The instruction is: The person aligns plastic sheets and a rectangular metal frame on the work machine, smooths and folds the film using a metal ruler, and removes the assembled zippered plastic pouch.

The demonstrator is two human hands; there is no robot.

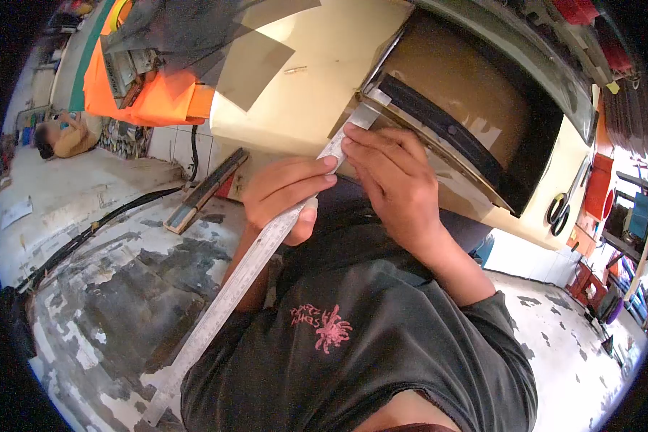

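Observation:
A long steel ruler runs slantwise from beside my torso up to the edge of the cream table. My left hand is closed around it, fingers on top and thumb beneath. Close by, my right hand pinches the ruler's upper part with thumb and fingertips. At the far end a pale shiny strip rests by the table edge; whether it belongs to the ruler I cannot tell. Just beyond my right hand, a curved black strip lies along an opening with a brown surface.
Dark translucent sheets and orange material lie on the table's left. Black-handled scissors sit at the right edge. On the worn floor are a wooden bar and a black cable. Another person is far left.

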